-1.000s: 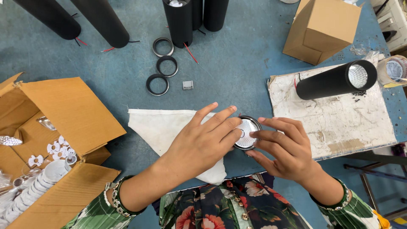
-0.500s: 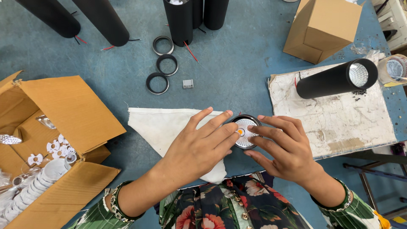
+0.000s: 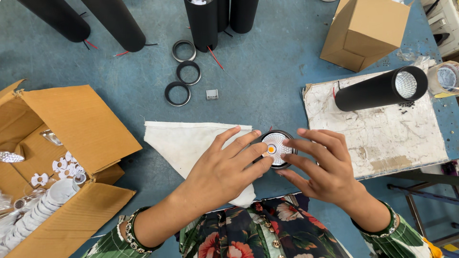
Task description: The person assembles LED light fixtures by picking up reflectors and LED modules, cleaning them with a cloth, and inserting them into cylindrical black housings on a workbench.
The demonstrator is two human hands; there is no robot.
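**Two hands on a small round light**

The left hand [image 3: 224, 169] and the right hand [image 3: 325, 165] meet in the middle of the head view. Both have their fingers spread wide — not curled into fists. The fingertips of both press on a round black light part [image 3: 276, 149]. It has a shiny ribbed inside and a small orange dot in its middle. The left fingers touch it from the left and the right fingers touch it from the right, so it is pinched between them. It sits low on the blue counter [image 3: 267, 86], close to the person's body.

Under the left hand lies a white cloth [image 3: 184, 143], and the light part is just beside its right edge. To the right is a worn white board [image 3: 382, 138] with a black tube [image 3: 377, 88] lying on it — the tube's open end shows a ribbed lens.

Farther up the counter are three black rings [image 3: 184, 71] in a row and a tiny grey square piece [image 3: 212, 94]. Behind them stand more black tubes [image 3: 203, 24]. A closed brown box [image 3: 366, 31] sits at the top right. An open cardboard box [image 3: 62, 157] at the left holds small white pieces and stacked white cups.
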